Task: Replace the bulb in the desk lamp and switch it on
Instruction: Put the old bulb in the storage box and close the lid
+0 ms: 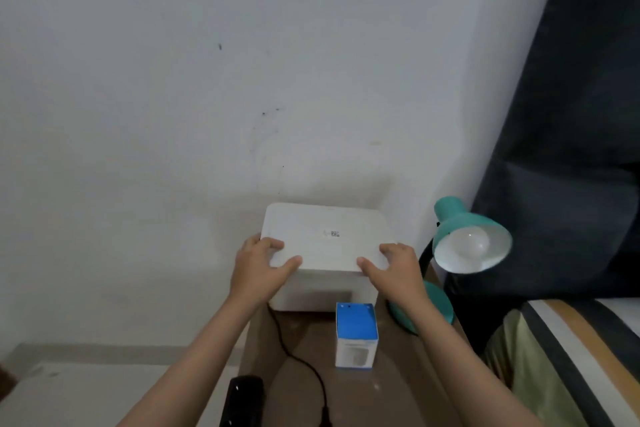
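white foam box x1, back of counter | your left hand and right hand fingers grasping its lid corners | teal desk lamp x1 right, bulb x1 fitted | blue bulb carton x1 in front of box

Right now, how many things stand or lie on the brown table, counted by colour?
White: 1, the big box, held at its lid by the left hand and right hand
Blue and white: 1, small carton
Teal: 1, desk lamp
Black: 2, cable, dark device
Total: 5

Two boxes, one lamp, one bulb.
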